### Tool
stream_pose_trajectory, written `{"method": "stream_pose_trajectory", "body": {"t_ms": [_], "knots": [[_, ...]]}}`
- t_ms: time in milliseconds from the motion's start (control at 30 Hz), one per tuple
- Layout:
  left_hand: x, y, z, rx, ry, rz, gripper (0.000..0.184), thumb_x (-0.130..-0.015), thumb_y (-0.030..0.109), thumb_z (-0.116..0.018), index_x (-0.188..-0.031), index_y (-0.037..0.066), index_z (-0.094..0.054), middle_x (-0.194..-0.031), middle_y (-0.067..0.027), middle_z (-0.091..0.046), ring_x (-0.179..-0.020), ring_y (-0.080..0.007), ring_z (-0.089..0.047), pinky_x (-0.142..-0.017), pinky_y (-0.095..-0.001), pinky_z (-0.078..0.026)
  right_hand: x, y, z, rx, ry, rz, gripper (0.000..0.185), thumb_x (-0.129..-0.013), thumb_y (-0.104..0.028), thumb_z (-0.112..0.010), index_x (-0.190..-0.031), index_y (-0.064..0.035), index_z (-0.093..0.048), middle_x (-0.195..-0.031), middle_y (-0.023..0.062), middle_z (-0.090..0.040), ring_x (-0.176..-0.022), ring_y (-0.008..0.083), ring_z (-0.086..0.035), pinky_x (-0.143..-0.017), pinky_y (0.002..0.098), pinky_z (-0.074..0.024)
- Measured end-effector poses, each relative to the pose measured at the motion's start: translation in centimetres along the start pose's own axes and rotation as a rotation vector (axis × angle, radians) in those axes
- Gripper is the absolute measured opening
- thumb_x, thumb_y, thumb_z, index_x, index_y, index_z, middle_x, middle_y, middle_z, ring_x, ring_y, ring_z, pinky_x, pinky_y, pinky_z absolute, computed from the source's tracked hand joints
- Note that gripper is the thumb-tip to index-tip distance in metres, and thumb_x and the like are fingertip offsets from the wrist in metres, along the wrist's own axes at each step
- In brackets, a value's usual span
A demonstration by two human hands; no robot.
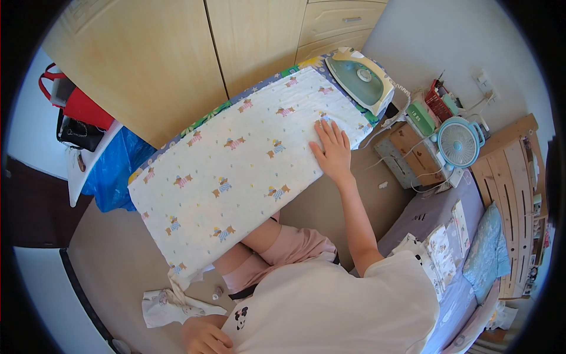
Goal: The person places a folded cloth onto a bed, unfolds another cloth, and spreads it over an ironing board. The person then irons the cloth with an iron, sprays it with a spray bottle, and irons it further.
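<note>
Cloth (206, 162), white and dog-patterned

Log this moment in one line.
Right hand: flat on printed cloth | left hand: beside shirt | iron: on ironing board, unheld

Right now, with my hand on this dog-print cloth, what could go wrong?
The iron sits near your right hand; if it's hot, which I can't tell, reaching that way could burn you. Its cord hangs past the end of the ironing board, so a snag might drag the iron off.
</note>
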State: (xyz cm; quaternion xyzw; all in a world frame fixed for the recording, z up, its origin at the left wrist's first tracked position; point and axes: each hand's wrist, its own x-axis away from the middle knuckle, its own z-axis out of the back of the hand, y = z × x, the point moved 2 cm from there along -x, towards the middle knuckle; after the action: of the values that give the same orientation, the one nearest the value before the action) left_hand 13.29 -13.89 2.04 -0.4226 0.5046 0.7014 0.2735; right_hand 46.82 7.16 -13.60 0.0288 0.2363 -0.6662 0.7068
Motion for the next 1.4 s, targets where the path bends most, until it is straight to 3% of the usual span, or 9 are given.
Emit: {"method": "stream_pose_trajectory", "body": {"t_ms": [467,700,767,833,900,1033,1167,1200,1400], "knots": [[-0.6,0.4,-0.3,-0.053,0.001,-0.011,0.023,-0.09,0.02,-0.051,-0.072,0.01,-0.063,-0.078,-0.005,-0.063,-0.075,-0.0208,-0.058,-0.056,-0.0293,-0.04,-0.2,-0.1,0.4,-0.014,-0.018,-0.004,0.05,-0.088,-0.039,-0.049,-0.131,-0.0131,-0.045,-0.14,0.0077,-0.038,-0.133,0.0275,-0.028,-0.108,0.0439,-0.0174],[-2.0,-0.3,1.6,-0.072,0.163,0.072,0.018,-0.09,0.02,-0.051,-0.085,0.006,-0.062,-0.073,-0.0068,-0.063,-0.065,-0.0191,-0.059,-0.051,-0.028,-0.04,-9.4,4.8,8.4,-0.091,0.178,0.055,0.042,-0.083,-0.029,-0.059,-0.118,-0.0072,-0.053,-0.128,0.0129,-0.049,-0.121,0.0324,-0.042,-0.098,0.0444,-0.0356],[0.7,-0.8,2.7,-0.228,0.181,0.242,0.02,-0.083,0.025,-0.062,-0.083,0.006,-0.067,-0.106,-0.013,-0.064,-0.095,-0.0318,-0.059,-0.085,-0.0396,-0.041,-13.4,6.7,10.5,0.1,0.227,0.055,0.042,-0.081,-0.03,-0.061,-0.116,-0.008,-0.054,-0.123,0.0119,-0.052,-0.113,0.0307,-0.048,-0.093,0.0437,-0.04],[-0.1,-2.1,0.8,-0.475,1.201,0.698,0.017,-0.082,0.016,-0.058,-0.09,0.003,-0.066,-0.096,-0.0117,-0.065,-0.102,-0.0346,-0.055,-0.082,-0.0367,-0.044,-16.4,8.0,11.1,0.235,0.271,0.08,0.044,-0.079,-0.032,-0.062,-0.116,-0.0086,-0.055,-0.121,0.0117,-0.053,-0.11,0.0294,-0.05,-0.091,0.0436,-0.0414],[1.5,-3.8,8.3,-0.604,0.37,0.88,0.027,-0.082,0.022,-0.062,-0.103,0.006,-0.062,-0.116,-0.0097,-0.059,-0.114,-0.0341,-0.048,-0.096,-0.0445,-0.035,-18.5,9.4,10.5,0.462,-0.111,-0.179,0.049,-0.076,-0.039,-0.064,-0.116,-0.0103,-0.056,-0.124,0.0111,-0.051,-0.112,0.0267,-0.049,-0.09,0.0427,-0.0413],[5.2,-7.7,13.0,-0.969,0.334,1.098,0.036,-0.085,0.022,-0.058,-0.117,0.006,-0.055,-0.127,-0.011,-0.051,-0.126,-0.0335,-0.036,-0.103,-0.0492,-0.027,-21.6,11.3,9.6,0.53,-0.123,-0.215,0.049,-0.073,-0.044,-0.065,-0.109,-0.0098,-0.061,-0.117,0.0136,-0.056,-0.108,0.025,-0.053,-0.085,0.042,-0.0443],[7.9,-8.7,15.7,-1.472,0.155,1.331,0.051,-0.087,0.03,-0.054,-0.132,0.01,-0.041,-0.141,-0.0124,-0.034,-0.135,-0.0335,-0.02,-0.107,-0.0533,-0.015,-23.2,14.5,8.8,0.231,-0.32,-0.239,0.042,-0.071,-0.042,-0.066,-0.088,-0.0035,-0.067,-0.079,0.0145,-0.065,-0.076,0.0256,-0.064,-0.067,0.037,-0.049],[8.6,-8.8,16.1,-1.479,0.164,1.321,0.051,-0.087,0.03,-0.054,-0.132,0.01,-0.041,-0.141,-0.0124,-0.034,-0.135,-0.0335,-0.02,-0.107,-0.0533,-0.015,-23.7,14.6,9.0,0.149,-0.352,-0.238,0.042,-0.07,-0.042,-0.066,-0.081,-0.0014,-0.068,-0.066,0.0139,-0.064,-0.064,0.0259,-0.065,-0.061,0.0355,-0.0492],[11.2,-9.2,17.2,-1.503,0.206,1.513,0.058,-0.088,0.035,-0.051,-0.138,0.011,-0.033,-0.147,-0.0117,-0.023,-0.137,-0.0336,-0.011,-0.107,-0.058,-0.004,-24.8,13.0,10.5,-0.238,-0.331,-0.3,0.045,-0.071,-0.044,-0.066,-0.075,0.0004,-0.065,-0.054,0.0072,-0.057,-0.049,0.0172,-0.055,-0.051,0.0328,-0.0436]]}}
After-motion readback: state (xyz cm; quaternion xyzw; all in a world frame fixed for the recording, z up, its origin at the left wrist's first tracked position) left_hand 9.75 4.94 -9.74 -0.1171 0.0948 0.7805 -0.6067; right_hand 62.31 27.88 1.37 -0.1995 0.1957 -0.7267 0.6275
